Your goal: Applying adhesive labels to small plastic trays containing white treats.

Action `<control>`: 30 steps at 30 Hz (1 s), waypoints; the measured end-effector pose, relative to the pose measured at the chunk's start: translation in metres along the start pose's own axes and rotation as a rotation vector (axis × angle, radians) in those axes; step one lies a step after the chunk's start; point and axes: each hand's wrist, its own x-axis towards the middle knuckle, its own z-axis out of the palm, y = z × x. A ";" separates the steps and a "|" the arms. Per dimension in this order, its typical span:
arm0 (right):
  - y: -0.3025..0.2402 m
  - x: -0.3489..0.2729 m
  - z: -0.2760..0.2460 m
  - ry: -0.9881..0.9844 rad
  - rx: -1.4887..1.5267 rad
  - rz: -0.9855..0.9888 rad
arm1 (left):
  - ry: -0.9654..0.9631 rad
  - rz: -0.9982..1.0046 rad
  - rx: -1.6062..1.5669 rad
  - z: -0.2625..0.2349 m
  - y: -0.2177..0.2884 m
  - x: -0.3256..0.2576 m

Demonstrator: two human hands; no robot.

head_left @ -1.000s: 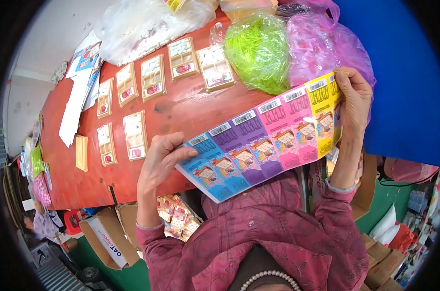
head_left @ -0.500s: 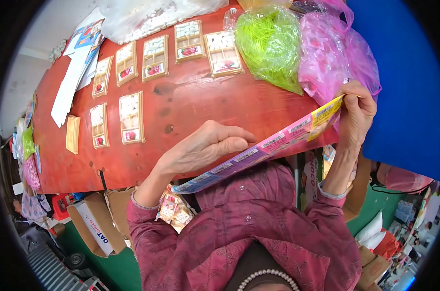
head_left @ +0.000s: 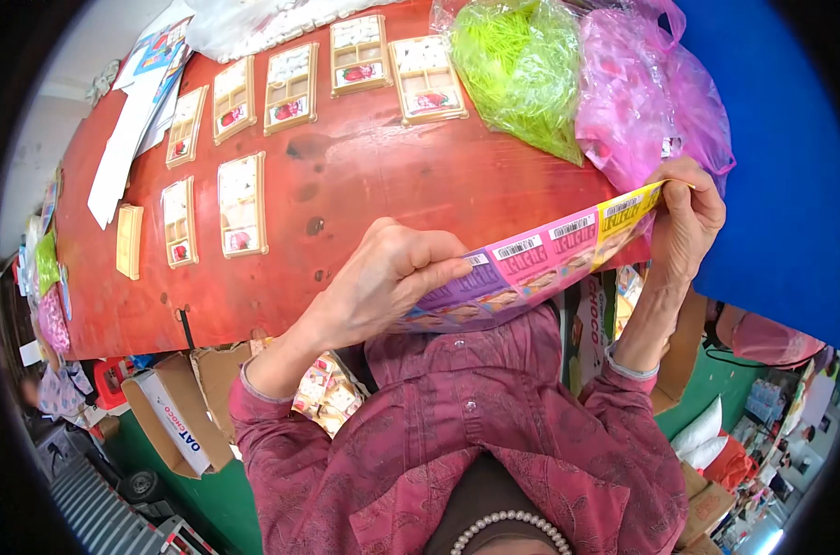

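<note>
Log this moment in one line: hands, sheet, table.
left hand: pinching printed sheet | right hand: holding its yellow end | red table: compartment trays, green-filled bag

Pinches the printed sheet (head_left: 545, 257) with the left hand (head_left: 381, 279) at the purple band's (head_left: 480, 282) upper edge, instead of the blue end at eight o'clock. Bows the sheet toward six o'clock rather than holding it flat, leaving most blue hidden.

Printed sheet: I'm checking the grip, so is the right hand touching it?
Touching: the head view shows the right hand pinching the printed sheet at its yellow end.
</note>
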 end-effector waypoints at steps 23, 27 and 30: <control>-0.003 0.013 -0.001 0.154 -0.054 0.054 | 0.273 -0.330 -0.271 -0.007 -0.053 -0.075; -0.005 0.011 0.004 0.127 -0.040 0.036 | 0.334 -0.214 -0.146 -0.007 -0.053 -0.078; -0.005 0.010 0.016 0.049 -0.024 0.067 | 0.122 -0.394 -0.023 -0.017 -0.051 -0.077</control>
